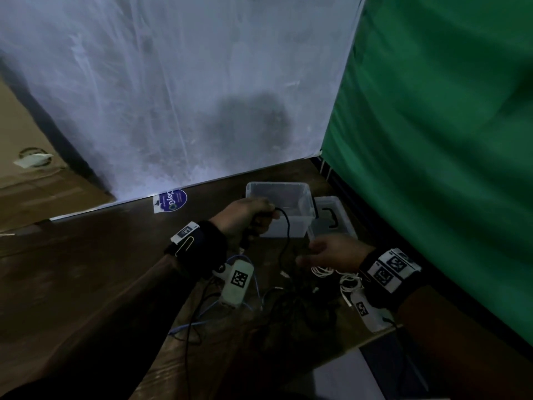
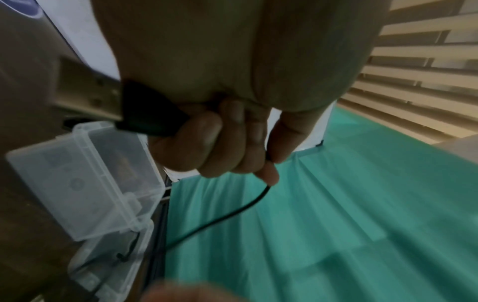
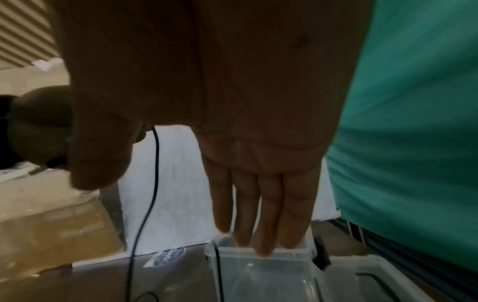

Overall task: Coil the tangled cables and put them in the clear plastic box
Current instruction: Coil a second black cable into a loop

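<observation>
Cable pile (image 1: 297, 301) murky; black cable (image 1: 285, 226) end hidden inside left hand (image 1: 245, 216).

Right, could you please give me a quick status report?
Left hand grips black cable. Right hand open. Clear box holds no coil yet. Tangle remains on table.

Dim and grainy throughout. The head view is soft, darkest at lower left, with a shadow on the pale backdrop (image 1: 178, 90). Both wrist views are motion-blurred.

Dim white sheet (image 1: 178, 90), green cloth (image 1: 438, 134)
</observation>
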